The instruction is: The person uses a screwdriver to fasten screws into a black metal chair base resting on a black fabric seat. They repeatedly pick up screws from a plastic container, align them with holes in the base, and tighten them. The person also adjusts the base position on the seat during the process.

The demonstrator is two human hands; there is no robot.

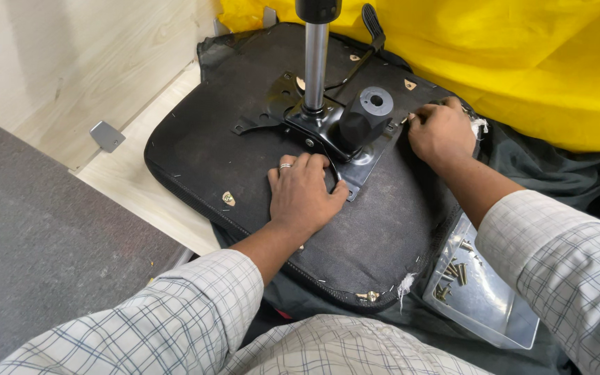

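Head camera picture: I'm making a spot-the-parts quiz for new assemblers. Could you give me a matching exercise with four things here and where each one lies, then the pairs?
Things:
1. left hand
2. right hand
3. clear tray of screws
4. metal column

Places:
A. upright from the black plate at the seat's middle
B. lower right, beside the upturned seat
C. flat on the seat, fingers at the plate's near edge
D. at the plate's right edge, pinching something small

Pairs: 1-C, 2-D, 3-B, 4-A
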